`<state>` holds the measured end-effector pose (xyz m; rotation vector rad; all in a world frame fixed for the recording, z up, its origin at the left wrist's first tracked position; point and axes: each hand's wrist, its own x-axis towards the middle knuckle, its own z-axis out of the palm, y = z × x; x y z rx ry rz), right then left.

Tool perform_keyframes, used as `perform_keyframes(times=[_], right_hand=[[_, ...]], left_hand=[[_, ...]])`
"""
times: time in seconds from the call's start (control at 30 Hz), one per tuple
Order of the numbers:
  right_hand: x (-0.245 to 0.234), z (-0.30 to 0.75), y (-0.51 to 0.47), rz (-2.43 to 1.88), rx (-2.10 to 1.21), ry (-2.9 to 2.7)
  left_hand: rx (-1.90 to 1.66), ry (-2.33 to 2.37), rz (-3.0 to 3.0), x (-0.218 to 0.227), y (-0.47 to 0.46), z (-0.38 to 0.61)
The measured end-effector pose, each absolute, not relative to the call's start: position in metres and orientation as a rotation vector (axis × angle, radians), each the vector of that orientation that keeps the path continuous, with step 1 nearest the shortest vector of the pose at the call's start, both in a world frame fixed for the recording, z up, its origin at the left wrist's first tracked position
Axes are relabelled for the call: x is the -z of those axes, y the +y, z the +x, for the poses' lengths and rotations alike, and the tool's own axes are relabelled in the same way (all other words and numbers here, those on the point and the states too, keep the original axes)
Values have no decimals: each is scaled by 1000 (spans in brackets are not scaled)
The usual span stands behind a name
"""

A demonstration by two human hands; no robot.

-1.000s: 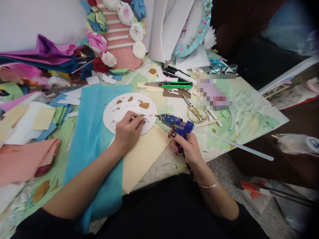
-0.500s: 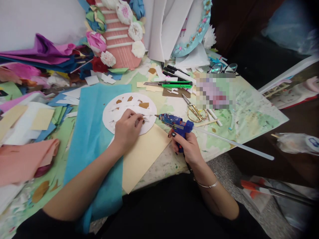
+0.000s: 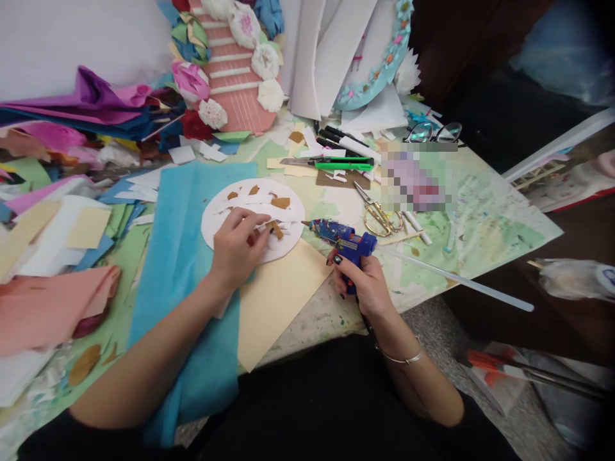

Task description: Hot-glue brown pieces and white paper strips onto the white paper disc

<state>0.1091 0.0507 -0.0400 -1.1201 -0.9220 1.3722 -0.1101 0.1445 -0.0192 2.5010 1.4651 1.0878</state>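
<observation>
My right hand (image 3: 362, 282) grips a blue hot glue gun (image 3: 353, 246) by its handle. A long clear glue stick (image 3: 461, 278) sticks out of its back, and its nozzle points left at the edge of a white paper disc (image 3: 221, 198). Across that disc lie white strips and several brown paper pieces (image 3: 280, 203). My left hand (image 3: 240, 246) rests over the lower part of the disc with fingers apart, the tips beside another brown piece (image 3: 275, 229). Under the disc are blue paper (image 3: 182, 256) and a cream sheet (image 3: 273, 307).
Gold-handled scissors (image 3: 379, 218), a green utility knife (image 3: 343, 164), markers (image 3: 339, 137) and glasses (image 3: 435, 132) lie behind the glue gun. Coloured paper scraps (image 3: 43, 237) cover the left side. A pink panel with paper flowers (image 3: 235, 83) stands at the back.
My left hand has drawn slightly left and its fingers have spread, baring a brown piece on the disc. My right hand keeps the glue gun in nearly the same place.
</observation>
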Motion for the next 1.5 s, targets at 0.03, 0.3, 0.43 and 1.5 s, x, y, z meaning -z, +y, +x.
perform_keyframes(times=[0.03,0.3,0.43,1.5], right_hand=[[40,109,51,-1122,-1376,-917],[41,108,50,-1130,-1377,-942],[41,108,51,-1129,-1378,-944],[33,90,60,-1408,-1205,-1448]], left_hand=[[-1109,1436,2496,16,142,-114],[-755,1131,2813,25,128,-139],[-638,1179,2965,29,132,-137],[-1086,1281,2136,36,141,-133]])
